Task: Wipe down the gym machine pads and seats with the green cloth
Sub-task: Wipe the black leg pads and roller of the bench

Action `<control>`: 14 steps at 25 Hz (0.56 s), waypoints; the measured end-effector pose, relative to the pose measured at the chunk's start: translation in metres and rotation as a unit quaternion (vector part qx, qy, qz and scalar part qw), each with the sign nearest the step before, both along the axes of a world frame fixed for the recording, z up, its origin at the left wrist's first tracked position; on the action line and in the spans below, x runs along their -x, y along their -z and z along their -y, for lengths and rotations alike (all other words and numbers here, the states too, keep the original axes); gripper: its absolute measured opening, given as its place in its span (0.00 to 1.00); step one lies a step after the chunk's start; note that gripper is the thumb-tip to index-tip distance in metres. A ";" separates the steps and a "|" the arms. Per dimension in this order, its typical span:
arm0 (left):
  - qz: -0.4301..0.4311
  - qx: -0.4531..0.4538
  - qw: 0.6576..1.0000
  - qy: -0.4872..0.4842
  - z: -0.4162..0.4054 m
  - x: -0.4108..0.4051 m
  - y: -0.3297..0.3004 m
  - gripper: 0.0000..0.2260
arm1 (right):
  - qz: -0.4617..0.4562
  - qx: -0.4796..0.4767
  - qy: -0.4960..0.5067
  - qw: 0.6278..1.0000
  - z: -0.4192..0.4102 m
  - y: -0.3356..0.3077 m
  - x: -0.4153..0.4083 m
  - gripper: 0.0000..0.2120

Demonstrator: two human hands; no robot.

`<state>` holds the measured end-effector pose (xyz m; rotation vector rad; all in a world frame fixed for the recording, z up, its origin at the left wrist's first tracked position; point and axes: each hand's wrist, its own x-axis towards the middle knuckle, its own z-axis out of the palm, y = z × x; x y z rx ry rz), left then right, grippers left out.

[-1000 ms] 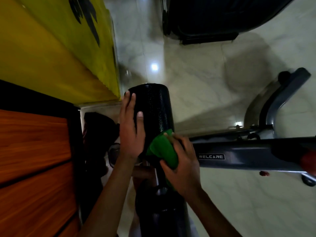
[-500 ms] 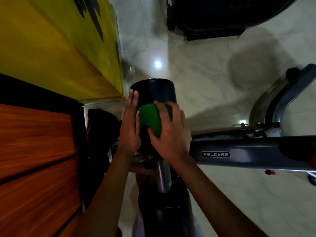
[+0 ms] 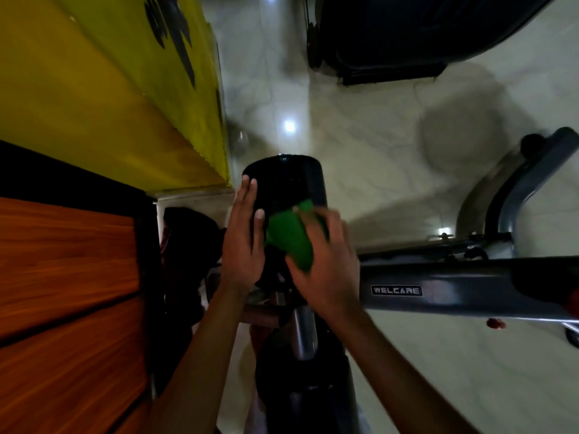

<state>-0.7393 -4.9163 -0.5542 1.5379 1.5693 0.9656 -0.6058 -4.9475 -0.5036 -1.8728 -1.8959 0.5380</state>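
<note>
A black roller pad (image 3: 286,183) is being shown just above the centre of the frame, standing on end as seen from above, with its textured side facing the camera. The green cloth (image 3: 289,236) is being pressed against the lower right part of this pad by the right hand (image 3: 326,270), whose fingers are being curled over the bunched fabric so that the cloth is being gripped against the pad. The outline of that hand is being blurred. The left hand (image 3: 242,242) is being laid flat against the left side of the pad, its fingers being held straight and together and pointing toward the top of the frame, with nothing being grasped in it.

Below the hands, a metal post (image 3: 302,333) is being seen running down to a second dark pad (image 3: 307,399) at the bottom centre. A grey frame bar (image 3: 463,286) marked WELCARE is being seen stretching from the centre to the right edge. A yellow wall (image 3: 94,89) is filling the upper left of the frame and an orange wooden panel (image 3: 62,292) the lower left. A pale glossy floor (image 3: 391,136) is being lit across the upper centre and right, and a dark machine base (image 3: 407,32) is being shown at the top.
</note>
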 end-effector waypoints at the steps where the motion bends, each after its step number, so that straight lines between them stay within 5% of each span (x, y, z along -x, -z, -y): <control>1: -0.002 -0.005 1.000 -0.011 0.001 -0.004 -0.004 0.20 | -0.016 0.009 -0.002 1.000 0.019 -0.001 -0.004 0.30; 6: -0.063 0.000 0.998 0.015 0.000 -0.035 -0.016 0.22 | -0.154 0.007 0.122 0.980 0.045 -0.004 -0.021 0.21; 9: -0.151 0.005 0.988 0.012 -0.003 -0.043 -0.008 0.24 | -0.122 0.000 0.168 0.978 0.041 -0.003 -0.023 0.22; 14: -0.017 -0.018 0.999 0.024 0.000 -0.020 0.004 0.24 | -0.014 0.015 0.080 0.997 -0.003 0.000 0.003 0.28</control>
